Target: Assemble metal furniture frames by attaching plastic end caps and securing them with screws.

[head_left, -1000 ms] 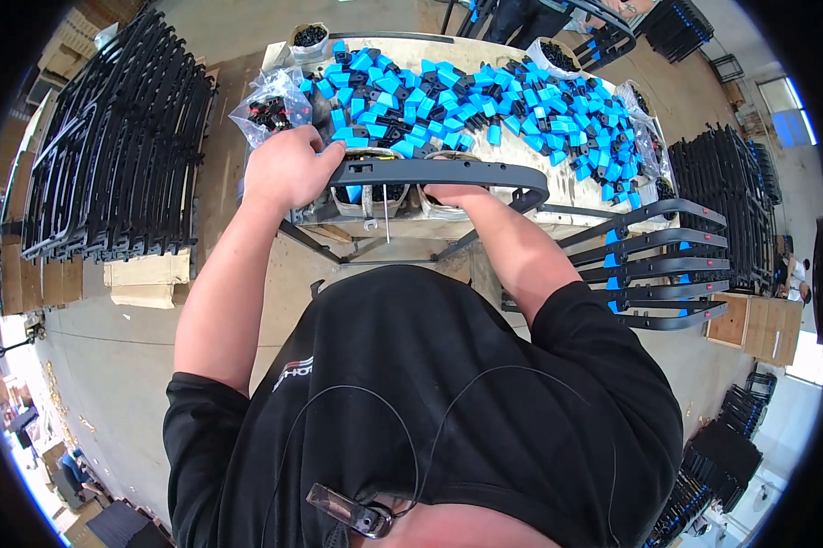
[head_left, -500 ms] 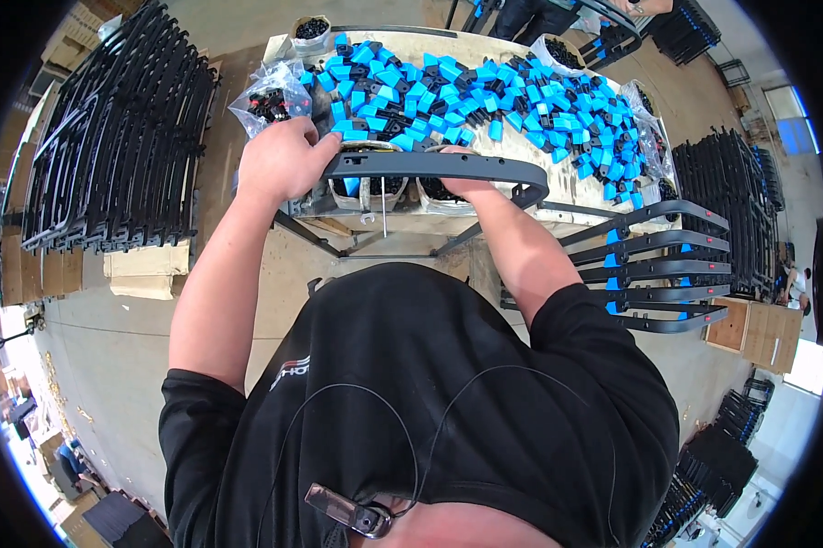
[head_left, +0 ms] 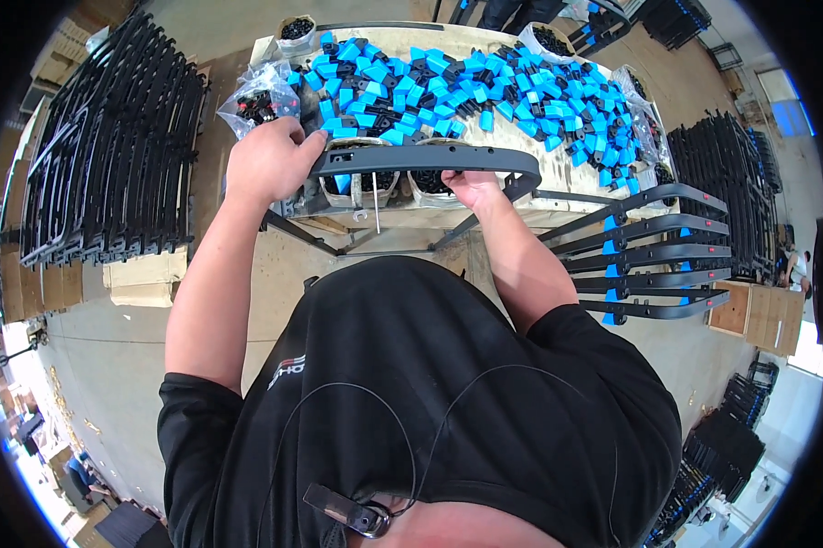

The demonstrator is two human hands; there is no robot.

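Since the earlier frame, the right hand (head_left: 475, 190) has drawn a little to the right, and its curled fingers now show clear of the bar's lower edge. Largest is the worktable (head_left: 512, 148), with racked black metal frames (head_left: 110, 155) to its left and a smaller stack of black curved frames (head_left: 695, 224) at its right. Just over its near edge runs the bent black tubular frame (head_left: 411, 161), its left end grasped by the left hand (head_left: 274, 164), thumb along the top; its right end curves round beyond the right hand. Whether the right fingers pinch a small part, I cannot tell. Blue-and-black plastic blocks (head_left: 448, 82) cover much of the tabletop. Under the bar sit a left tub (head_left: 346, 203) and a right tub (head_left: 436, 198) of small black pieces; a wrench (head_left: 359, 216) and a thin metal rod (head_left: 379, 205) show in front. A slack left grip could let the frame tip, knocking the tubs and spilling pieces; loosely curled right fingers could drop anything small.
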